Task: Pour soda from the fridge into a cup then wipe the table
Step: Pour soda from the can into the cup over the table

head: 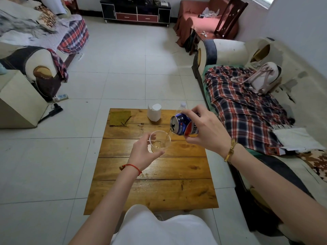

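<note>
My right hand (206, 129) grips a blue and red soda can (183, 126) tilted to the left, its mouth over a clear cup (160, 141). A thin stream of soda runs into the cup, which holds a little liquid at the bottom. My left hand (144, 152) holds the cup from its near left side, fingers curled round its wall, just above the wooden table (154, 190). A yellow-green cloth (120, 117) lies flat at the table's far left corner.
A white paper roll (154, 111) and a clear plastic bottle (181, 107) stand at the table's far edge. Sofas with plaid covers flank the table, close on the right (244, 106) and farther on the left (44, 64). Tiled floor lies around.
</note>
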A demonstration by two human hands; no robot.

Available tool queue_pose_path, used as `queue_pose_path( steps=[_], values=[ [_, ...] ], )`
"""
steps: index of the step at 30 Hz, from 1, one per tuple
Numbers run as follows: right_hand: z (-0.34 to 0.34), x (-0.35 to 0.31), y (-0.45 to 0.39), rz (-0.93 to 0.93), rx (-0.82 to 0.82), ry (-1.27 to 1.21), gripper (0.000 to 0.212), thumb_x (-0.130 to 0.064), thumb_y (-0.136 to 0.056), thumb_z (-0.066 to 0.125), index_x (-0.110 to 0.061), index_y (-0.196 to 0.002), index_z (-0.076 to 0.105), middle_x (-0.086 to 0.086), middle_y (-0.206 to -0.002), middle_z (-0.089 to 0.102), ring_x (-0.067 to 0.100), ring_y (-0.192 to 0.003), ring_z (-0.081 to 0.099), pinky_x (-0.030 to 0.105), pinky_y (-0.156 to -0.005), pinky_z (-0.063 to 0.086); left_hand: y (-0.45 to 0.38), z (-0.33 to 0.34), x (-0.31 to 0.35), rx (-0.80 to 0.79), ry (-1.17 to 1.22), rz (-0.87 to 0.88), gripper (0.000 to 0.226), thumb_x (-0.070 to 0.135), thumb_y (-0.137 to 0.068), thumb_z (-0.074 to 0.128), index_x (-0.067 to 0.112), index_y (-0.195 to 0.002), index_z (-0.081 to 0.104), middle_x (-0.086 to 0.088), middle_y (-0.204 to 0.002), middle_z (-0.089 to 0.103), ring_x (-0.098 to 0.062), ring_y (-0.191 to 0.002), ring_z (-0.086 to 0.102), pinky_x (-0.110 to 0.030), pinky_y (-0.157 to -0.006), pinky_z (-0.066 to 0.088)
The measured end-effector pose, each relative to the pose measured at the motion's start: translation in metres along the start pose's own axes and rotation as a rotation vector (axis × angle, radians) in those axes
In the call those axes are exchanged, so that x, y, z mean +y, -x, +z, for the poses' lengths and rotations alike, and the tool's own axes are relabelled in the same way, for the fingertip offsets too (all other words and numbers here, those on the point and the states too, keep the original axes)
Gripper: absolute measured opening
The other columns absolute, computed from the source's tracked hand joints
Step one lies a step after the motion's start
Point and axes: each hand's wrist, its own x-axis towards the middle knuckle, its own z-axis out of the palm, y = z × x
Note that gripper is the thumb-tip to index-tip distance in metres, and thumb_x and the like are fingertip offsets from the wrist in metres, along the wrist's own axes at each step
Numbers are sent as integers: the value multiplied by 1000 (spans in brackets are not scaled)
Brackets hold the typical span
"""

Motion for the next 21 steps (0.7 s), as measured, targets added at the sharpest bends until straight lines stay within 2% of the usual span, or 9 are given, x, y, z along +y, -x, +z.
queue_pose_path(
  steps=[21],
  values=[
    [7, -7, -6, -20, -21, 21, 73, -42, -71, 73, -25, -136, 44, 3, -110, 47, 15, -89, 47, 29, -81, 49, 4, -10, 0, 16, -4, -6, 66, 32, -71, 85, 24, -127, 52, 6, -123, 62, -12, -111, 58, -30, -97, 50]
  ],
)
